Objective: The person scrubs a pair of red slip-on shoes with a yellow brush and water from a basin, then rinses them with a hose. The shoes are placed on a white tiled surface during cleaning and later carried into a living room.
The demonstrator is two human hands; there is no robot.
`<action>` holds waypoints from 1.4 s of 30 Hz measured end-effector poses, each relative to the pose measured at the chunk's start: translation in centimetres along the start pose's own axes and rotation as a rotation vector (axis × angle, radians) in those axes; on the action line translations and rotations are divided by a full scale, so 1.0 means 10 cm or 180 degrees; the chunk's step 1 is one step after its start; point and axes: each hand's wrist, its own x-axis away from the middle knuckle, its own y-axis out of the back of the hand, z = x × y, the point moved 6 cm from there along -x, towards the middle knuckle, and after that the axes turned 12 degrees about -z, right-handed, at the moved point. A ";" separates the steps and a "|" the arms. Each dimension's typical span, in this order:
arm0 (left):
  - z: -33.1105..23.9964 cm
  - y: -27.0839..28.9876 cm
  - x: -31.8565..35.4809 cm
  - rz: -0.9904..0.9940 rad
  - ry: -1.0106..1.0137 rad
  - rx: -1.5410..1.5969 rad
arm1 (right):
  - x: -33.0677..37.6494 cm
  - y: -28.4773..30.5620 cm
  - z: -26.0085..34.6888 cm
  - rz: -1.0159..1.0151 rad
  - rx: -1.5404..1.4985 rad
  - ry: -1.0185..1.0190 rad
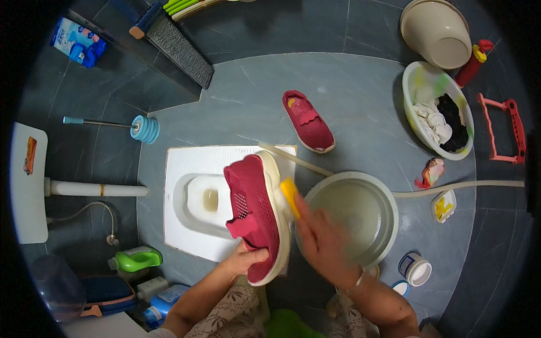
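Observation:
My left hand [246,259] grips a red slip-on shoe [265,228] by its heel end, holding it tilted so its white sole edge faces right. In my right hand [324,239], blurred by motion, is a yellow brush [289,196], pressed close to the sole's side; its bristles are hard to make out. The other red shoe [309,123] lies on the tiles farther off. Just right of the held shoe stands a round basin [393,209] of cloudy water, partly behind my right hand and forearm.
Left of the shoe is a white squat toilet [180,155]. A pale hose [462,188] runs to the basin. An oval tub [409,107] with clothes stands at the far right. Near my right arm are an open white jar [416,269] and its lid [400,288]. Bottles [137,259] stand at left.

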 end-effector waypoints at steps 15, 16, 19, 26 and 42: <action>0.11 0.09 0.03 0.0845 0.0884 -0.0270 | -0.39 0.17 -0.49 -0.0692 0.0063 0.0547; 0.10 0.06 -0.01 0.1040 0.0304 -0.0921 | -0.35 0.28 -0.58 -0.0788 -0.0084 0.0125; -0.03 -0.41 -0.21 0.1143 -0.0168 -0.2383 | -0.04 0.64 -0.92 -0.1069 -0.0686 -0.1293; 0.55 -0.81 -0.64 0.1060 0.0100 -0.2951 | 0.86 0.76 -1.76 -0.1673 -0.1833 -0.2871; 1.40 -0.90 -1.31 0.0873 -0.0906 -0.4072 | 1.19 0.62 -2.47 -0.1441 -0.0773 -0.1997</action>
